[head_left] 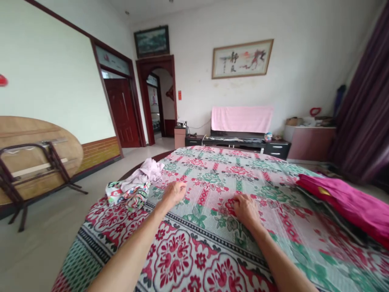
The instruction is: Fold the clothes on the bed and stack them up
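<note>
A patterned cloth [206, 190] with red and green flowers covers the large surface before me. My left hand [175, 192] is low over its middle-left part, fingers loosely bent and pointing right, with nothing seen in them. To its right, my right hand [246, 207] rests on the cloth, its fingers slightly apart and bent toward the left. No held object shows in it. A pale pink garment [147, 172] lies crumpled left of my left hand, partly over a colourful printed garment [130, 195].
A stack topped by a bright pink garment [349, 198] lies at the right edge. Beyond the cloth stands a low black cabinet [275, 150] with a pink towel [241, 119] draped above it. A folded round table [39, 158] leans against the left wall.
</note>
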Available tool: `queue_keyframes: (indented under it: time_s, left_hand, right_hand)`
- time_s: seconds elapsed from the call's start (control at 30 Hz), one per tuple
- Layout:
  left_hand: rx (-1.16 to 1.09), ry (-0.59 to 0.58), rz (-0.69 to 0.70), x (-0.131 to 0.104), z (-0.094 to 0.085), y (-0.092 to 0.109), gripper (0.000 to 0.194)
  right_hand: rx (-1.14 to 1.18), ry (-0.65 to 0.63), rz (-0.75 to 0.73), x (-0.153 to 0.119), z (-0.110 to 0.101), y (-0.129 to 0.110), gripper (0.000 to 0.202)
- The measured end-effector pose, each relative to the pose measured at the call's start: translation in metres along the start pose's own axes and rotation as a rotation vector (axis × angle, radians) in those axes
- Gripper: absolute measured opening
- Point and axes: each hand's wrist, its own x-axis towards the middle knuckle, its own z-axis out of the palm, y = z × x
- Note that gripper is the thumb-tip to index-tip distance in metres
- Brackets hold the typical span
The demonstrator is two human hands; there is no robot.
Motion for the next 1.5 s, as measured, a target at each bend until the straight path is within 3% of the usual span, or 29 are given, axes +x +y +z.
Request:
queue_keyframes:
  time_s: [0.13, 0.23, 0.3, 0.37, 0.53, 0.67, 0.8, 1.0, 1.13, 1.23, 1.33, 1.5]
  left_hand:
    - [0.242, 0.252, -0.175, 0.003, -0.053, -0.059, 0.04]
    - [0.412, 0.198, -0.425, 0.002, -0.081, -0.103, 0.049]
    - [0.422, 0.128, -0.611, 0.002, -0.091, -0.127, 0.057]
    - [0.393, 0.073, -0.714, 0.003, -0.095, -0.146, 0.058]
    - [0.353, 0.018, -0.695, 0.005, -0.095, -0.162, 0.026]
    - [0.39, 0.177, -0.55, 0.013, -0.092, -0.133, 0.036]
    - [0.331, 0.285, -0.301, 0.027, -0.077, -0.068, 0.039]
    - [0.068, 0.214, 0.084, 0.026, -0.028, 0.045, 0.035]
    - [-0.182, 0.103, 0.303, 0.007, 0.001, 0.094, 0.03]
    - [-0.261, 0.03, 0.373, -0.008, 0.02, 0.109, 0.029]
    - [-0.172, -0.017, 0.386, -0.021, 0.037, 0.107, 0.026]
    - [-0.189, -0.072, 0.337, -0.024, 0.056, 0.094, 0.028]
  right_hand:
    - [0.036, 0.031, -0.035, 0.002, 0.008, 0.01, 0.03]
    - [0.021, 0.033, -0.038, 0.005, 0.008, 0.012, 0.03]
    - [0.015, 0.029, -0.037, 0.006, 0.007, 0.012, 0.03]
    - [0.014, 0.024, -0.035, 0.006, 0.006, 0.011, 0.03]
    - [0.031, 0.035, -0.025, 0.005, 0.006, 0.011, 0.029]
    - [0.044, 0.034, -0.018, 0.005, 0.007, 0.012, 0.031]
    - [0.05, 0.023, -0.005, 0.004, 0.008, 0.011, 0.032]
    - [0.174, 0.054, 0.054, 0.006, 0.01, 0.015, 0.032]
    - [0.41, 0.095, 0.207, 0.008, 0.007, 0.018, 0.038]
    - [0.581, 0.132, 0.192, 0.007, 0.004, 0.016, 0.039]
    - [0.673, 0.12, 0.001, 0.0, 0.0, 0.009, 0.038]
    - [0.614, 0.054, -0.301, -0.011, -0.002, -0.008, 0.049]
